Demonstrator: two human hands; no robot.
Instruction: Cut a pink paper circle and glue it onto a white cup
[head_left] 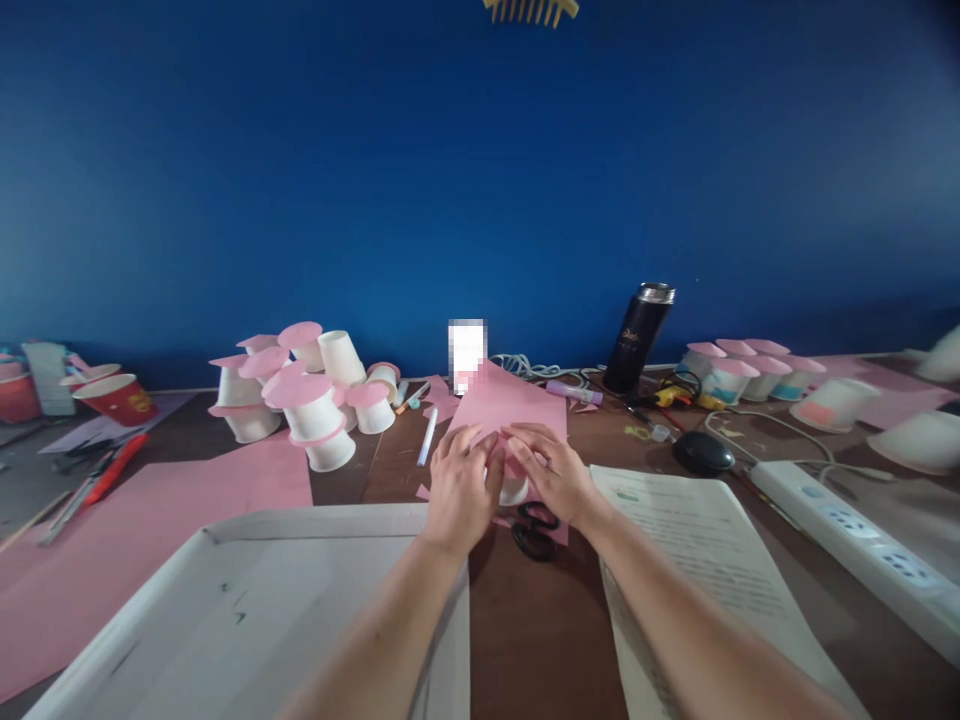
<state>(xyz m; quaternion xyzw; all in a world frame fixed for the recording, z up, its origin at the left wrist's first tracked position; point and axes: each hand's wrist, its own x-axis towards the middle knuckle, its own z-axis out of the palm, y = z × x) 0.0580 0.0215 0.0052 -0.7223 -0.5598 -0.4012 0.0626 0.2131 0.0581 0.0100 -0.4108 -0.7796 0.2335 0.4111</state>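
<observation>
A white paper cup (514,491) stands in the middle of the desk, with pink paper (511,462) over its top. My left hand (466,487) curls around the left side of that top, thumb toward the middle. From the right, my right hand (556,478) bends its fingers over the same paper, so both hands hide much of the cup. Black-handled scissors (534,532) lie just in front of the cup, blades hidden. A pink paper sheet (517,400) is spread behind and under the hands.
Left stand stacked cups with pink discs (319,415); a white box lid (322,600) lies nearer. To the right are a printed paper (697,570), black mouse (703,453), power strip (862,540), dark bottle (637,340) and more pink-topped cups (731,380). A white pen (427,437) lies left of my hands.
</observation>
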